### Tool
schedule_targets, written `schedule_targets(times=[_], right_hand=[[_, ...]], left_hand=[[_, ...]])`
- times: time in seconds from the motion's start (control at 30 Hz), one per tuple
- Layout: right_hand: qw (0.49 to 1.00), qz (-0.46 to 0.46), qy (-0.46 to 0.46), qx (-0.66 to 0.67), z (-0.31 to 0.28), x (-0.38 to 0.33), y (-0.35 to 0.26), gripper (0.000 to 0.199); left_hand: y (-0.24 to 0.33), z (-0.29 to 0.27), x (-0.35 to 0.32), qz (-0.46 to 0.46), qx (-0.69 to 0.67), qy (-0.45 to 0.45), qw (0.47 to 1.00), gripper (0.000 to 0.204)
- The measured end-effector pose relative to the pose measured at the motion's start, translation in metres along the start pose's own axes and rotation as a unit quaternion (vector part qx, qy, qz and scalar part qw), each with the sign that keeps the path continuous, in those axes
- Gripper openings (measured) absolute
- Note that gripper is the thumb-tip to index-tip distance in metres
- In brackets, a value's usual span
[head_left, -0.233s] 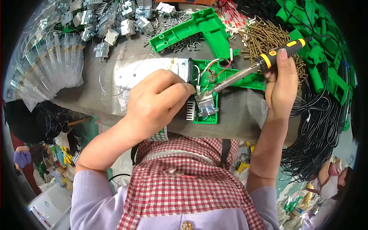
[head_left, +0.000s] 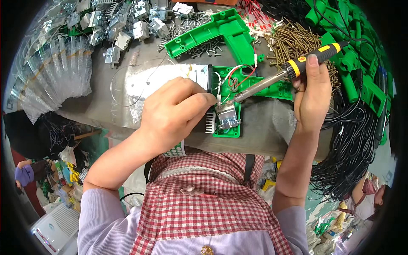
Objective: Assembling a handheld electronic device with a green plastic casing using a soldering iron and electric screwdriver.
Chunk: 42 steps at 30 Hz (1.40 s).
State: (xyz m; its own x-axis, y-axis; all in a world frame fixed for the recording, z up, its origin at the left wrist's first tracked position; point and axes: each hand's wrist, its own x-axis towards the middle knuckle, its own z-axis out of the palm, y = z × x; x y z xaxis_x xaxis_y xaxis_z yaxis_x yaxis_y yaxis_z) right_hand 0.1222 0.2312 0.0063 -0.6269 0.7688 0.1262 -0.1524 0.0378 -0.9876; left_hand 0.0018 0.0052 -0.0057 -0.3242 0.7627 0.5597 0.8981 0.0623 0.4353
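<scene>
My right hand (head_left: 315,91) is closed round the black and yellow handle of a soldering iron (head_left: 260,87). Its metal shaft slants down to the left, and the tip meets the near end of a silver metal part (head_left: 228,118) with wires. That part sits in a green pistol-shaped plastic housing half (head_left: 272,87). My left hand (head_left: 172,110) pinches at the same spot from the left; what lies between its fingertips is too small to make out. Red and white wires (head_left: 242,75) curve inside the housing. A white comb-like piece (head_left: 210,123) lies at the housing's left edge.
Another green housing half (head_left: 212,32) lies beyond, over loose silver screws (head_left: 187,29). Long brass-coloured screws (head_left: 293,44), black cables (head_left: 346,148) and more green housings (head_left: 369,91) crowd the right. Metal parts (head_left: 121,25) and clear plastic bags (head_left: 59,74) fill the left.
</scene>
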Motion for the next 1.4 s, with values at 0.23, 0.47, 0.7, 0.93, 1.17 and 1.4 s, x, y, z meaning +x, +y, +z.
schedule_targets(times=[0.23,0.47,0.7,0.93,1.17,1.4], right_hand=[[0.999,0.006,0.017,-0.027,-0.002,-0.001,0.002,0.029],[0.999,0.022,0.001,-0.041,0.001,-0.007,0.003,0.024],[0.999,-0.004,-0.024,0.022,0.001,-0.006,0.005,0.024],[0.999,0.008,-0.017,0.026,0.003,-0.007,0.004,0.023],[1.0,-0.005,-0.019,0.021,0.0,-0.008,0.006,0.025],[0.999,-0.003,-0.024,-0.048,0.001,-0.004,0.001,0.023]], left_hand=[[-0.018,-0.028,0.006,-0.006,0.061,-0.016,0.998,0.023],[0.011,-0.035,0.071,-0.441,-0.488,-0.14,0.74,0.043],[-0.012,-0.004,0.117,-0.511,-0.557,-0.257,0.602,0.039],[-0.011,0.008,0.127,-0.459,-0.446,-0.313,0.702,0.03],[-0.025,-0.007,0.099,-0.361,-0.421,-0.353,0.754,0.011],[-0.006,-0.025,0.059,-0.163,-0.178,-0.242,0.94,0.009]])
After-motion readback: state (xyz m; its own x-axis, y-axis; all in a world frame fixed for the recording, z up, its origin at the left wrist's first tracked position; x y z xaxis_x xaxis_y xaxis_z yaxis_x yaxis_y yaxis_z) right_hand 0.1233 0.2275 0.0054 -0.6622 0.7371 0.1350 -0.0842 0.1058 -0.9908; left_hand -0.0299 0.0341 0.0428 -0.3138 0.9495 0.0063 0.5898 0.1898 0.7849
